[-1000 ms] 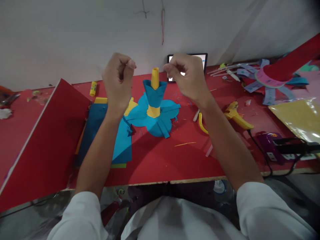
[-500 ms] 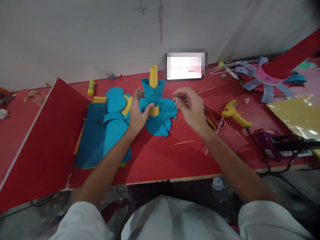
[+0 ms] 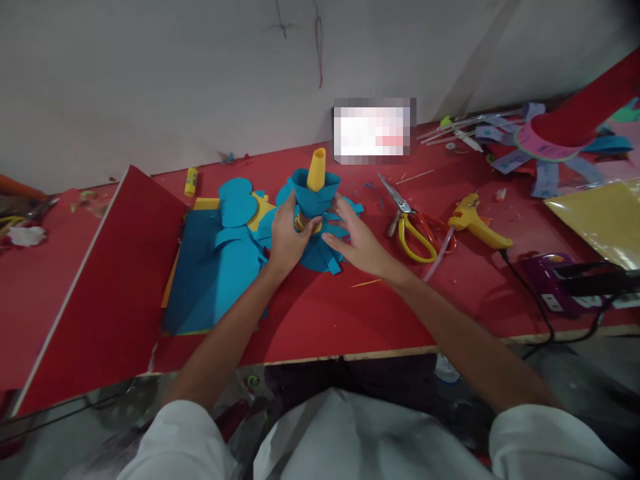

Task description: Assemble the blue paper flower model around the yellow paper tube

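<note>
- Left hand (image 3: 289,239): fingers curled around blue paper cup (image 3: 314,201); squeeze lightly, paper likely creases.
- Right hand (image 3: 364,245): fingers spread, contact unclear; don't tip yellow tube (image 3: 317,171) above fingers.

The blue cup shape (image 3: 316,199) looks like dull paper, and so does the yellow tube (image 3: 317,171) in it. I see shiny metal blades (image 3: 395,194) on the scissors (image 3: 402,204). The glue gun (image 3: 476,225) is hard plastic. The yellow sheet (image 3: 600,217) looks very glossy. The red tabletop (image 3: 345,327) is smooth, its edge (image 3: 390,354) rough.
</note>
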Demonstrator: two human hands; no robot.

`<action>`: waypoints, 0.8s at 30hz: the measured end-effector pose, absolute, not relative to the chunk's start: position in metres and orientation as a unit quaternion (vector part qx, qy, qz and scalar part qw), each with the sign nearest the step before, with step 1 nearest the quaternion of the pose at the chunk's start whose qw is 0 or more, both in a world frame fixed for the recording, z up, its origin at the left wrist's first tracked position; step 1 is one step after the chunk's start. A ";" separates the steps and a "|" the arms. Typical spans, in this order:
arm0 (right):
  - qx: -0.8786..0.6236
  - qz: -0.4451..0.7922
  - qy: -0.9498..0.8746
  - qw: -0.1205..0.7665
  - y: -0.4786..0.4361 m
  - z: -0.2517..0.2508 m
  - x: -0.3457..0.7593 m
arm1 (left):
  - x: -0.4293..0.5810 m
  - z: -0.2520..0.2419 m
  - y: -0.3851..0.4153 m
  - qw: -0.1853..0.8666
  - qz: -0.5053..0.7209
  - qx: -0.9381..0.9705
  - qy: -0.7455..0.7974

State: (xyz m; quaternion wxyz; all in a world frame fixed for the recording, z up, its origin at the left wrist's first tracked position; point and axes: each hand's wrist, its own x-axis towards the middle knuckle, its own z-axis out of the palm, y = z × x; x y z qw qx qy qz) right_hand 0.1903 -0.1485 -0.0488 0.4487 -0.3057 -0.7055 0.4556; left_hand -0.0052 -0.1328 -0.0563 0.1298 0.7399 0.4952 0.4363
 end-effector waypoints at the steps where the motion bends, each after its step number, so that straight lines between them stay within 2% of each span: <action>1: -0.305 0.454 -0.707 0.449 -0.149 -0.051 0.189 | -0.004 -0.056 -0.133 0.129 0.436 0.736 0.501; 17: -0.303 0.387 -0.743 0.455 -0.148 -0.059 0.189 | 0.001 -0.055 -0.134 0.132 0.497 0.703 0.491; 24: -0.339 0.345 -0.732 0.480 -0.143 -0.060 0.195 | -0.002 -0.062 -0.125 0.230 0.526 0.694 0.435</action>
